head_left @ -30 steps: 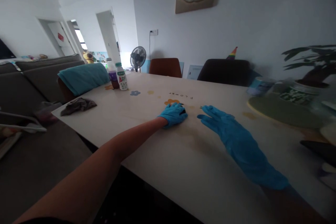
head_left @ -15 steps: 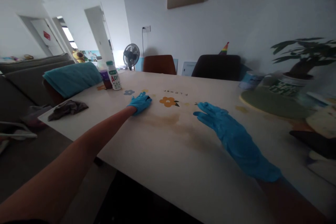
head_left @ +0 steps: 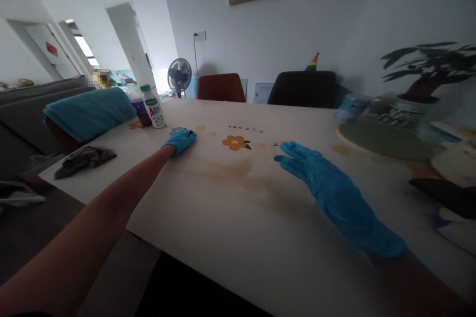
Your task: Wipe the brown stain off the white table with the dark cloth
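My left hand, in a blue glove, is stretched far out and lies on the pale table with its fingers low and flat, holding nothing. It is just right of a white bottle and a dark purple bottle. My right hand, also gloved in blue, rests flat on the table with fingers spread, empty. Between the hands are a brownish stain and a printed orange flower.
A crumpled grey cloth lies near the table's left corner. A teal towel hangs over a chair. At the right stand a green mat, a potted plant and a small tub. Two chairs and a fan are behind the table.
My left hand has slid left across the table from the orange flower toward the bottles. My right hand has stayed nearly still. The view has turned slightly.
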`<state>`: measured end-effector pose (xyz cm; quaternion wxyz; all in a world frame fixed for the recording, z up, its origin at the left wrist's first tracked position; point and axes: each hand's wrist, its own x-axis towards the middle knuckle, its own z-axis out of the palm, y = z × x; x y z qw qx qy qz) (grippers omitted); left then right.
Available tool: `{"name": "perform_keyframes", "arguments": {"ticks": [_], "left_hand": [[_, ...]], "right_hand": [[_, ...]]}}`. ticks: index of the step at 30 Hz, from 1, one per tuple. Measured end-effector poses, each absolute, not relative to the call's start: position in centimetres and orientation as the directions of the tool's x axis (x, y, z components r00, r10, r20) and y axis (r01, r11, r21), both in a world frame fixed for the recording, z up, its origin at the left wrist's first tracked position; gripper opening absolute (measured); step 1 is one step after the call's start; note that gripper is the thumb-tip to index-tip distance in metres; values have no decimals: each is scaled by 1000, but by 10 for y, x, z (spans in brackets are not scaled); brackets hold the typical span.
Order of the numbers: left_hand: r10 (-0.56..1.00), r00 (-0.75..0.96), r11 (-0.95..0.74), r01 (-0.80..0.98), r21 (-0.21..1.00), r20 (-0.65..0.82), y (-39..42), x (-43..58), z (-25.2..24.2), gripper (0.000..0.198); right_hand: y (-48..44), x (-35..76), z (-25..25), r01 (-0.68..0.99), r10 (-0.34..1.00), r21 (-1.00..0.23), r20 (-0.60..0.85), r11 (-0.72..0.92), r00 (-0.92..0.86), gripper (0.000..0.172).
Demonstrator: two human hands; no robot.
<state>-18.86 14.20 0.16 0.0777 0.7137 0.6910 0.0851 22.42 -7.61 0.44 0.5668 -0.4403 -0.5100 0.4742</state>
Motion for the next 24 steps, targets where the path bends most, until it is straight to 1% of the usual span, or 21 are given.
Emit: {"name": "perform_keyframes", "arguments": {"ticks": [3,13,16,19,21,24], "left_hand": [[994,104,-97,963,251,-16,140,-164,1,41],[920,393,-374,875,307,1,117,-31,-2,48],[892,451,-429,852,299,-8,109,4,-2,50],[881,472,-444,849,287,-36,97,30,1,56],[877,476,-445,856,262,-66,88,41,5,61],[872,485,-459,859,228,-71,69,46,7,60]], "right_hand": [[-77,224,7,-60,985,-983,170,171,22,62],[-76,230,9,-14,965,-966,257,257,-53,64],[-77,228,9,-18,970,-970,244,244,-15,57],[-75,228,7,-6,971,-971,238,238,29,49],[-71,230,2,-6,967,-967,253,254,39,46],[-62,234,-8,-28,956,-956,291,293,47,40]]}}
